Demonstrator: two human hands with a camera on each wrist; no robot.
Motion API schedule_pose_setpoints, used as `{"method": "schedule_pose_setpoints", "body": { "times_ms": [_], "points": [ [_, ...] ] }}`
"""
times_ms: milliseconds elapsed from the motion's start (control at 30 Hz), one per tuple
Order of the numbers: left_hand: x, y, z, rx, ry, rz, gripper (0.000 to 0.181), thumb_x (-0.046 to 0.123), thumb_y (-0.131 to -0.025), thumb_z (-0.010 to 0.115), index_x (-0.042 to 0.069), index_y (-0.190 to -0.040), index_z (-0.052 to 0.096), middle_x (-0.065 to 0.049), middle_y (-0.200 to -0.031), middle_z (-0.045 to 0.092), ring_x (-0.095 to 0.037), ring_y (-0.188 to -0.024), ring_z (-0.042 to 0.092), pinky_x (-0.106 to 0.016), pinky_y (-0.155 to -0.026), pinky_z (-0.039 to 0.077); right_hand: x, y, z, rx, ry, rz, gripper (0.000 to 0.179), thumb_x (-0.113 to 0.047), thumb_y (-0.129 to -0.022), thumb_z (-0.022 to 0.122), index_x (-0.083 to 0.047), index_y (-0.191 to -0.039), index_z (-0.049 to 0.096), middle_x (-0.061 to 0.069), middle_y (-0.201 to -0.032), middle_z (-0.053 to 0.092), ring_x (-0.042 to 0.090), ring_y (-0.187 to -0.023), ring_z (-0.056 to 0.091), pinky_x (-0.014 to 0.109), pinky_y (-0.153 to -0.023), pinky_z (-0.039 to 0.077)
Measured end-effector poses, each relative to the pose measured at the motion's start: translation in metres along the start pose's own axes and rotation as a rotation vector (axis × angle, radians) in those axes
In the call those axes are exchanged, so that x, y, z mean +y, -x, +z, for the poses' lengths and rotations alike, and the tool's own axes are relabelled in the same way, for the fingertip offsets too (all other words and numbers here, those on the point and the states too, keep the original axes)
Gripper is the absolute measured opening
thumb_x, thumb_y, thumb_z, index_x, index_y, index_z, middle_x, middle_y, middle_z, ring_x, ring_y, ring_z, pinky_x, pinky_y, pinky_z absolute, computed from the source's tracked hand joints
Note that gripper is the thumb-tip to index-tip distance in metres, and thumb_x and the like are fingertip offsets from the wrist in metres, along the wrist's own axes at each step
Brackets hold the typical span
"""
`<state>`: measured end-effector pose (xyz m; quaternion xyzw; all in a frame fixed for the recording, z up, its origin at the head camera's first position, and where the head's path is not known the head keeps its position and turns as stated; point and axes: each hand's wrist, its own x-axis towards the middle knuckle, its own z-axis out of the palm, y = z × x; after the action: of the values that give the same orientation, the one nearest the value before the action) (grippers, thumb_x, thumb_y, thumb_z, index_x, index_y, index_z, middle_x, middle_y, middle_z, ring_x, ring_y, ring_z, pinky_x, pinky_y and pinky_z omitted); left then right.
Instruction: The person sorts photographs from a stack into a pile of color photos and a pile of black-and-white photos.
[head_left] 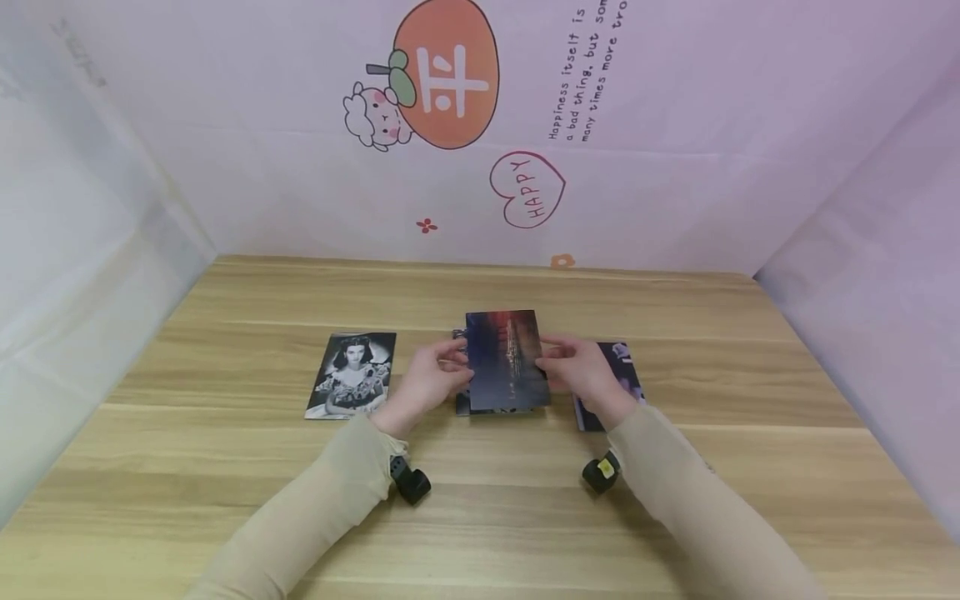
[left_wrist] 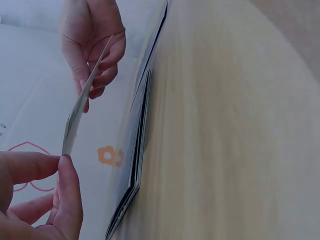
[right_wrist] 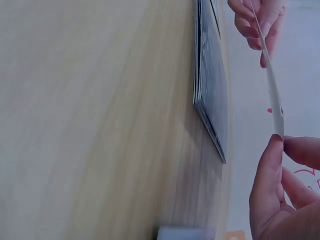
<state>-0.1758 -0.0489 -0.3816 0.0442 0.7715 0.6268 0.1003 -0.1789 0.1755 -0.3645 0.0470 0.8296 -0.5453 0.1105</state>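
Note:
A dark postcard-like picture (head_left: pixel 504 362) with a red and blue night scene is held between both hands above the middle of the table. My left hand (head_left: pixel 435 379) pinches its left edge between thumb and fingers. At the opposite edge, my right hand (head_left: pixel 581 371) pinches it the same way. Beneath lies a small stack of pictures (head_left: pixel 462 406), mostly covered by the held one in the head view. Both wrist views show the held picture (left_wrist: pixel 80 107) edge-on, apart from the stack (right_wrist: pixel 210 85) with its several layers.
A black-and-white portrait picture (head_left: pixel 351 375) of a person in a dress lies left of the stack. To the right, another dark picture (head_left: pixel 622 367) is partly hidden by my right hand. A printed white cloth (head_left: pixel 300 192) stands behind the wooden table (head_left: pixel 480 533).

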Motion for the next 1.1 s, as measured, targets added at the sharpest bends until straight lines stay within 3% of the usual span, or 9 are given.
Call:
{"method": "schedule_pose_setpoints", "body": {
  "times_ms": [133, 367, 700, 933, 1100],
  "points": [
    [0.002, 0.000, 0.008, -0.023, -0.002, 0.033, 0.054, -0.011, -0.082, 0.061, -0.007, -0.134, 0.047, -0.020, -0.105, 0.059, -0.025, -0.091, 0.065, -0.027, -0.070, 0.058, 0.004, 0.002, -0.010, 0.003, 0.015, 0.025, 0.050, -0.009, -0.093, 0.058, -0.007, -0.141, 0.044, 0.019, -0.124, 0.053, 0.023, -0.104, 0.060, 0.035, -0.083, 0.056],
    [0.007, -0.001, 0.026, -0.064, 0.011, 0.056, 0.055, -0.010, -0.082, 0.062, -0.006, -0.135, 0.046, -0.020, -0.106, 0.059, -0.023, -0.091, 0.064, -0.028, -0.071, 0.058, 0.012, 0.010, -0.028, 0.007, 0.002, 0.013, 0.050, -0.005, -0.093, 0.057, -0.002, -0.140, 0.043, 0.007, -0.105, 0.057, 0.005, -0.083, 0.059, 0.024, -0.073, 0.055],
    [0.003, -0.005, 0.056, -0.101, 0.002, 0.065, 0.057, -0.009, -0.081, 0.064, -0.006, -0.135, 0.046, -0.021, -0.110, 0.059, -0.030, -0.099, 0.063, -0.029, -0.078, 0.057, 0.028, 0.021, -0.050, 0.001, -0.020, 0.015, 0.054, -0.006, -0.093, 0.056, 0.001, -0.143, 0.037, 0.005, -0.107, 0.054, 0.000, -0.085, 0.056, 0.023, -0.080, 0.054],
    [0.005, -0.007, 0.078, -0.148, 0.091, 0.004, 0.061, -0.012, -0.081, 0.061, -0.004, -0.138, 0.043, -0.018, -0.111, 0.057, -0.027, -0.099, 0.062, -0.029, -0.078, 0.057, 0.036, 0.026, -0.069, 0.017, 0.008, 0.031, 0.056, -0.010, -0.093, 0.058, 0.000, -0.144, 0.036, 0.005, -0.110, 0.054, -0.003, -0.083, 0.055, 0.020, -0.076, 0.053],
    [0.006, -0.010, 0.090, -0.187, 0.186, -0.050, 0.061, -0.014, -0.082, 0.057, -0.003, -0.139, 0.042, -0.017, -0.109, 0.056, -0.021, -0.094, 0.061, -0.028, -0.078, 0.057, 0.041, 0.030, -0.081, 0.009, 0.099, 0.008, 0.056, -0.010, -0.093, 0.058, 0.003, -0.143, 0.036, 0.006, -0.109, 0.055, -0.003, -0.083, 0.055, 0.019, -0.075, 0.053]
  ]
}}
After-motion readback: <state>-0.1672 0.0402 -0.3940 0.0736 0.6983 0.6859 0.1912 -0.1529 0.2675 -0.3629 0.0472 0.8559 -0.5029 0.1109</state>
